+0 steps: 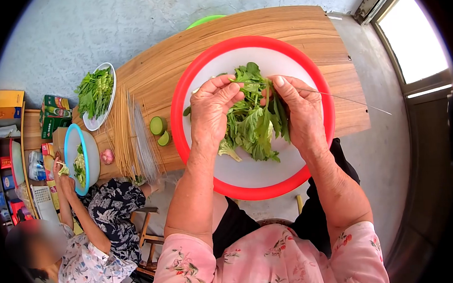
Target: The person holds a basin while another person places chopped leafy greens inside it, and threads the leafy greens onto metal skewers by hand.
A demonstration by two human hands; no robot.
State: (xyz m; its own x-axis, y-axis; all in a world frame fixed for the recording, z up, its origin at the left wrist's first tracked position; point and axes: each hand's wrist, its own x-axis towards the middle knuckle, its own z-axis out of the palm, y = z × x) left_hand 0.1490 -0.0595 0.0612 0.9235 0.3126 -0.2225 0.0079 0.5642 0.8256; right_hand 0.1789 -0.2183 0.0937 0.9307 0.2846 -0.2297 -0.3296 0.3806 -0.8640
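Observation:
A large white basin with a red rim sits in front of me at the table's edge, with loose leafy greens inside. Above it, my right hand is closed around a thin metal skewer, whose long end sticks out to the right past the rim. Green leaves hang from the skewer beside that hand's fingers. My left hand pinches a bit of leafy green by the skewer's other end, thumb and forefinger together. The exact spot where leaf and skewer meet is partly hidden by fingers.
On the wooden table lie bamboo skewers, metal skewers, cut green vegetable pieces, a garlic bulb and a plate of greens. At left, a seated person handles greens over a blue-rimmed basin.

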